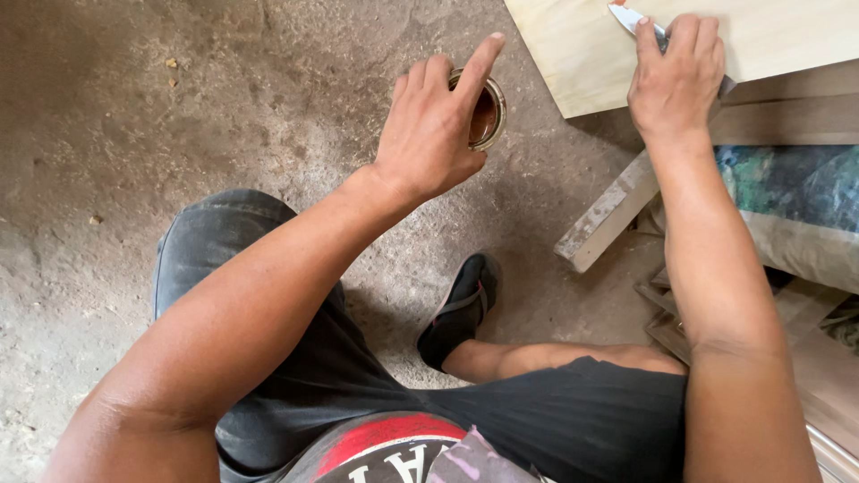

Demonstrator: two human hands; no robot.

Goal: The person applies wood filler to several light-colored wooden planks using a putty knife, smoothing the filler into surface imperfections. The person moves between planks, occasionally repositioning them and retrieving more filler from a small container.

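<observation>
Dusty concrete floor (179, 116) takes up most of the view. A pale plywood board (573, 54) lies top right, and the right hand (677, 76) has its fingers clenched around a metal scraper (629, 16) on it. The left hand (436, 130) grips a small open tin (488, 112) of brown stuff above the floor, index finger sticking out.

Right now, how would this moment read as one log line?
left hand: gripping open tin of brown paste | right hand: pressing putty knife on pale wood board | floor: dusty concrete
</observation>
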